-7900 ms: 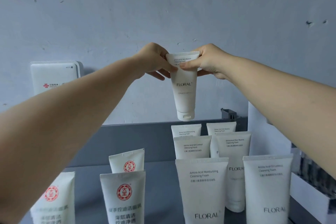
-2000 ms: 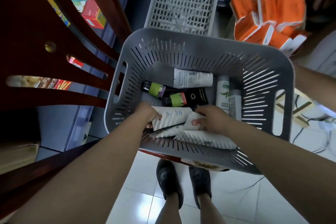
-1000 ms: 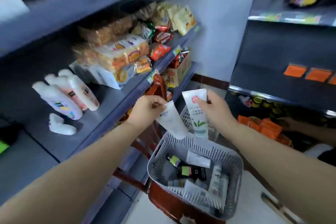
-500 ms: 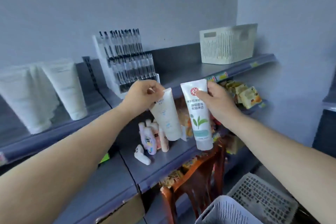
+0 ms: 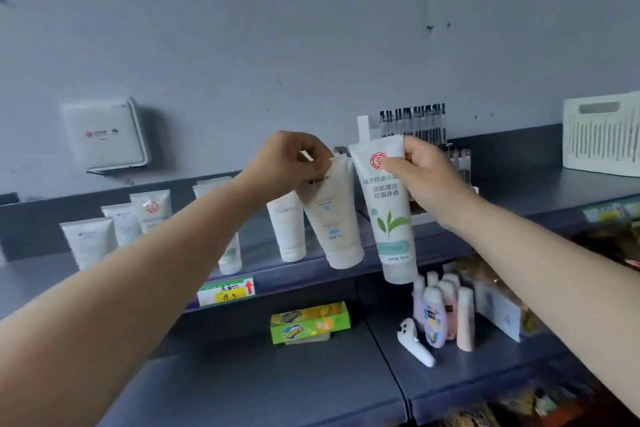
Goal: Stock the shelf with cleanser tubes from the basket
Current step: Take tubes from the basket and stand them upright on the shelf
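Two tubes are up in front of the grey metal shelf (image 5: 311,263). The left hand (image 5: 294,163) pinches a plain white plastic cleanser tube (image 5: 332,215) by its crimp; the right hand (image 5: 426,173) grips a taller white green-leaf tube (image 5: 389,218). About six white tubes (image 5: 287,229) stand on the shelf behind.

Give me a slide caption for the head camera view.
Each hand holds a cleanser tube before the shelf.

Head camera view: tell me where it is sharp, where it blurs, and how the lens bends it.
Head view: the green-leaf tube in the right hand reads sharply; the bottom right corner smears into blur; the upper shelf's front edge bows from wide-angle distortion; light is soft and even, with a faint shadow beside the white wall box.
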{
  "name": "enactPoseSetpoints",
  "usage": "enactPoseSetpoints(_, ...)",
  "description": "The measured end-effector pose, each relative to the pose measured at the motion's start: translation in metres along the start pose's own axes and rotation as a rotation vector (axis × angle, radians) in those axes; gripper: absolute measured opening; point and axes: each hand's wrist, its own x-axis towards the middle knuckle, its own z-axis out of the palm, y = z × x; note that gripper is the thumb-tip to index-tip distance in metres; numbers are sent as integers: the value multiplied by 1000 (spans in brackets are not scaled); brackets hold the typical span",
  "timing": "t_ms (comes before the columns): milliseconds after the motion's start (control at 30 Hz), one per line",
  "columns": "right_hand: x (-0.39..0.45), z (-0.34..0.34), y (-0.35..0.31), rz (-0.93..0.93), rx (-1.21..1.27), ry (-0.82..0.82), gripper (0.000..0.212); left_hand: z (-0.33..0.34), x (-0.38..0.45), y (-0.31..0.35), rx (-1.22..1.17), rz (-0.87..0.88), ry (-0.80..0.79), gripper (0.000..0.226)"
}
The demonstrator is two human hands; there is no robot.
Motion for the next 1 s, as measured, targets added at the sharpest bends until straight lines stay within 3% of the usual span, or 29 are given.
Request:
enactPoseSetpoints(100, 17, 36, -13, -23, 34, -24, 14, -40, -7, -17, 22, -23, 34, 23)
enactPoseSetpoints(500, 59, 177, -68, -140, 161, -117, 40, -189, -36, -83, 132, -91, 252, 25)
enactPoseSetpoints(767, 90, 241, -93, -195, 230, -94, 5, -260, -34, -126, 169, -99, 339, 29)
enactPoseSetpoints(1000, 124, 268, -101, -177, 279, -24, 17, -286, -8, -151, 205, -90, 375, 14)
